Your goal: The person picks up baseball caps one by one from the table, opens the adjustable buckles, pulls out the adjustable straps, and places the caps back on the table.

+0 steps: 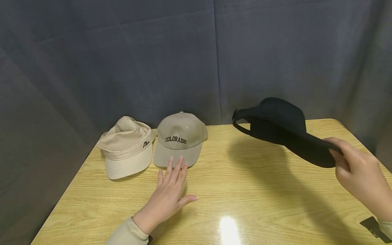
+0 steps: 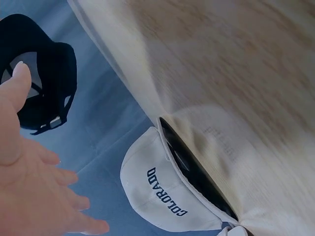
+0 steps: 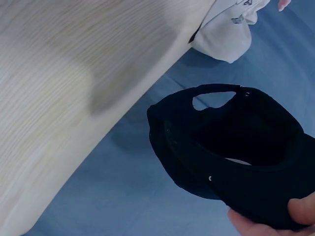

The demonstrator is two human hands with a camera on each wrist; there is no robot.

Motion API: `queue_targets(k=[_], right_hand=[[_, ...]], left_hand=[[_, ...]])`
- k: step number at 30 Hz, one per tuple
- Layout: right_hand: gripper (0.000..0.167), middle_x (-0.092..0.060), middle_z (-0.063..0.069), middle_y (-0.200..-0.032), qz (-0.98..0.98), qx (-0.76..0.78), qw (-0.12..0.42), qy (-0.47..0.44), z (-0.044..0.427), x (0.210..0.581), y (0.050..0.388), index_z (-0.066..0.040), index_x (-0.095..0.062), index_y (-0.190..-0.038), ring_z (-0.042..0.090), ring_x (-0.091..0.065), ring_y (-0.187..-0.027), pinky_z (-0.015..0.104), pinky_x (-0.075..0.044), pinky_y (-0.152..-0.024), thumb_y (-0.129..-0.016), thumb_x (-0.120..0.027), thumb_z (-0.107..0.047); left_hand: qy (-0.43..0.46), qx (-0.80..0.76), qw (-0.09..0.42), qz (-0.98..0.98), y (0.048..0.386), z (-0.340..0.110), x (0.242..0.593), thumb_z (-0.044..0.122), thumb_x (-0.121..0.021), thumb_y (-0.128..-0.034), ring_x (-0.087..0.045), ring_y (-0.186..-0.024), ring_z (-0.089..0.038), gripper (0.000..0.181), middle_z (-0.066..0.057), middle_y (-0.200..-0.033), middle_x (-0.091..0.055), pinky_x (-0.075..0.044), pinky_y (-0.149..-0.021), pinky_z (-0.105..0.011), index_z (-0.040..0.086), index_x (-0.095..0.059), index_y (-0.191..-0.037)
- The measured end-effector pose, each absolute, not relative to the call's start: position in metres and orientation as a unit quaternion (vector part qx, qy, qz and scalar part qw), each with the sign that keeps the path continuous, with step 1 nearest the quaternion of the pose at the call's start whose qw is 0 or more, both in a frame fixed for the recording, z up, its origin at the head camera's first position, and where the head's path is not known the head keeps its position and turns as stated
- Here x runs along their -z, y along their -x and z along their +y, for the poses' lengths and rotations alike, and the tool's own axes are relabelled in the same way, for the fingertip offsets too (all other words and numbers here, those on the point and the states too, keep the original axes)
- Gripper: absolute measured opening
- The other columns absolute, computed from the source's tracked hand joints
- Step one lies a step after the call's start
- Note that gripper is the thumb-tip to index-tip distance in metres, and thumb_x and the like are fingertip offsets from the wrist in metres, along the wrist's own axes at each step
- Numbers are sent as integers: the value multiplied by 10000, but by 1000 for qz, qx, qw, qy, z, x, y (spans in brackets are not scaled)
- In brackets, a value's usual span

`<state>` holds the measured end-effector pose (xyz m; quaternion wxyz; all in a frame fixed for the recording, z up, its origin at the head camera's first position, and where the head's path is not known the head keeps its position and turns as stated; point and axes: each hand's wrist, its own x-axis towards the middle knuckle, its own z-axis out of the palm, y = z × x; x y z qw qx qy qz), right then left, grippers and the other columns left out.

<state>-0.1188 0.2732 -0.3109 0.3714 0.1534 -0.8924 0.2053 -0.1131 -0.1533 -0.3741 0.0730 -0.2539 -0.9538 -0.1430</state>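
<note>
A black cap [image 1: 275, 122] hangs above the right side of the table, tilted, its back strap pointing left. My right hand [image 1: 358, 170] pinches it by the brim between thumb and fingers, as the right wrist view also shows at the brim [image 3: 270, 206]. My left hand [image 1: 168, 195] is spread with straight fingers and holds nothing. Its fingertips appear just in front of the brim of a khaki cap [image 1: 180, 134] lettered COLORADO; from the head view I cannot tell whether they touch. Beside that cap, to the left, sits a beige cap [image 1: 127, 146] with a dark logo.
The wooden table [image 1: 214, 190] carries the two light caps at its back left. A dark grey-blue curtain [image 1: 153, 61] hangs right behind the table's back edge and along both sides. The black cap throws a shadow on the tabletop.
</note>
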Motion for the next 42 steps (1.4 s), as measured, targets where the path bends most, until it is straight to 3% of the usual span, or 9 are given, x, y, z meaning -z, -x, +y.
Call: queue_targets(k=[4, 12, 20, 25, 30, 32, 35, 42], right_hand=[[334, -474, -36, -606, -886, -202, 383, -164, 269, 308, 117, 7, -642, -1057, -27, -324, -560, 175, -280, -538, -782, -585, 189], [281, -524, 10, -647, -869, -207, 404, -195, 264, 307, 115, 8, -663, -1059, -54, -304, -573, 145, -268, -524, -823, -546, 107], [333, -402, -110, -605, -883, -249, 360, -169, 255, 305, 105, 14, -645, -1086, -37, -269, -500, 132, -222, -491, -804, -591, 184], [283, -468, -212, -707, -871, -281, 364, -174, 251, 306, 101, 9, -655, -1057, -64, -286, -500, 119, -239, -482, -821, -590, 152], [274, -483, -383, -926, -860, -316, 357, -182, 247, 309, 96, 25, -644, -1052, -71, -327, -465, 144, -254, -422, -820, -578, 156], [202, -464, -423, -1002, -854, -325, 359, -190, 246, 310, 95, 31, -644, -1044, -69, -341, -469, 140, -261, -429, -866, -579, 100], [139, -490, -409, -954, -845, -335, 363, -204, 244, 310, 94, 35, -647, -1032, -68, -330, -473, 131, -248, -447, -929, -569, -17], [329, -510, -349, -845, -831, -347, 374, -222, 238, 310, 91, 33, -648, -1006, -59, -297, -479, 140, -223, -457, -988, -541, -278]], left_hand=[[255, 144, 72, -954, 114, -152, 374, 452, -648, -890, 19, -1437, -454, 908, -248, -1579, -104, -126, -1020, -748, -67, -222, -1501], [250, 152, 66, -954, 115, -151, 374, 450, -649, -892, 31, -1439, -444, 908, -243, -1581, -99, -109, -1031, -740, -69, -218, -1501], [239, 191, 49, -951, 114, -147, 372, 433, -640, -903, 24, -1434, -457, 915, -248, -1576, -85, -101, -1042, -727, -89, -182, -1499], [221, 280, 13, -934, 117, -144, 368, 397, -622, -932, 54, -1443, -417, 899, -223, -1585, -63, -58, -1077, -685, -63, -118, -1518], [181, 387, -27, -904, 122, -140, 362, 371, -590, -965, 4, -1455, -384, 846, -212, -1588, -93, -62, -1123, -603, -45, -112, -1526], [159, 445, -46, -880, 124, -137, 359, 355, -569, -982, -55, -1454, -384, 809, -221, -1581, -131, -93, -1130, -580, -39, -121, -1527], [124, 532, -70, -834, 127, -133, 356, 317, -543, -998, -157, -1438, -391, 758, -247, -1558, -197, -160, -1124, -565, -46, -132, -1522], [97, 593, -80, -795, 130, -126, 353, 270, -523, -1006, -251, -1406, -409, 718, -287, -1517, -269, -228, -1115, -531, -89, -147, -1501]])
